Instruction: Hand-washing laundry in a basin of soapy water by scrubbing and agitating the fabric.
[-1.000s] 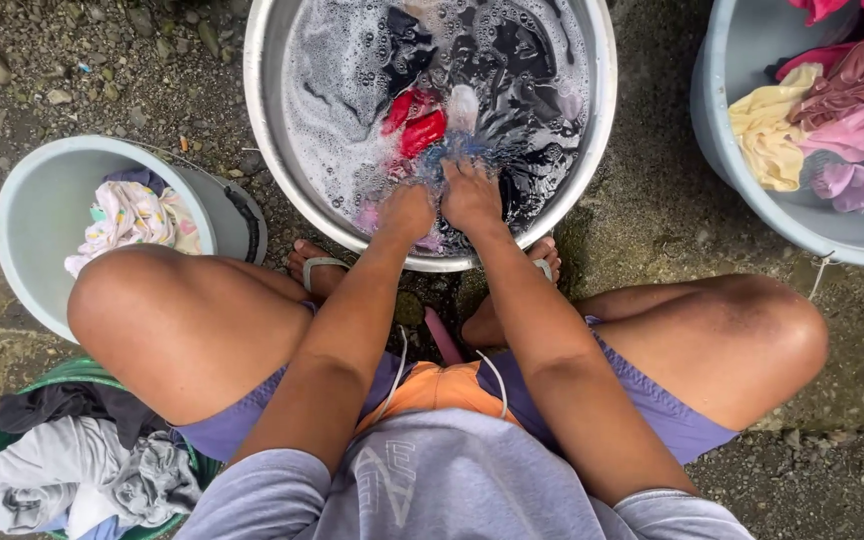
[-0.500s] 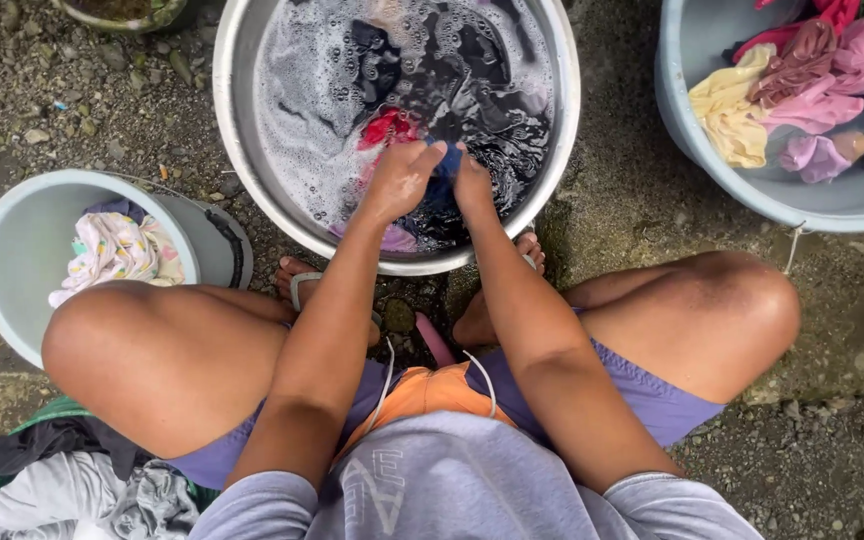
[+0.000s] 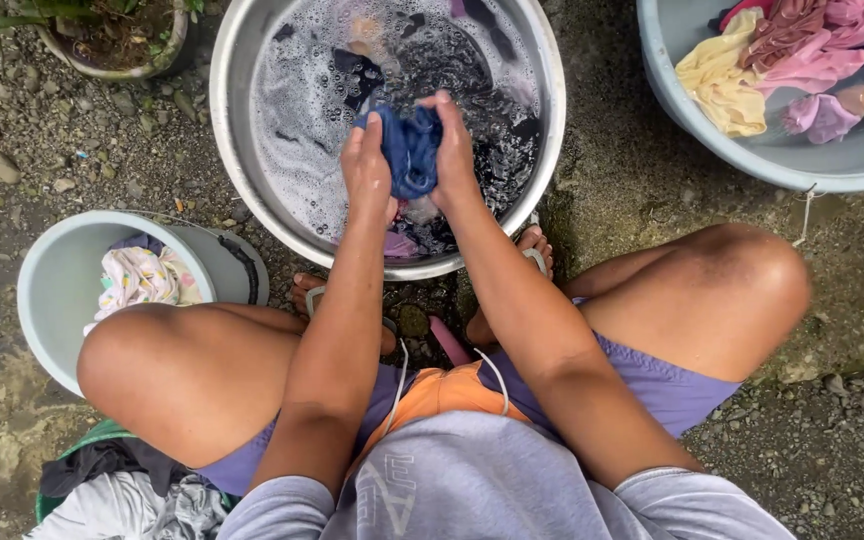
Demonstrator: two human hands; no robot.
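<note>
Our left hand (image 3: 367,170) and right hand (image 3: 454,150) both clench a bunched blue cloth (image 3: 410,150), lifted above soapy water in the metal basin (image 3: 227,130).

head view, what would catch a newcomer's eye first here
Top centre, the left hand and right hand bunch a blue cloth above a metal basin of soapy water. At the top right, a grey tub holds pink and yellow clothes.

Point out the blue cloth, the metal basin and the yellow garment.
blue cloth (image 3: 410,148), head view, bunched middle between the hands.
metal basin (image 3: 220,130), head view, left rim.
yellow garment (image 3: 720,80), head view, its middle folds.
</note>
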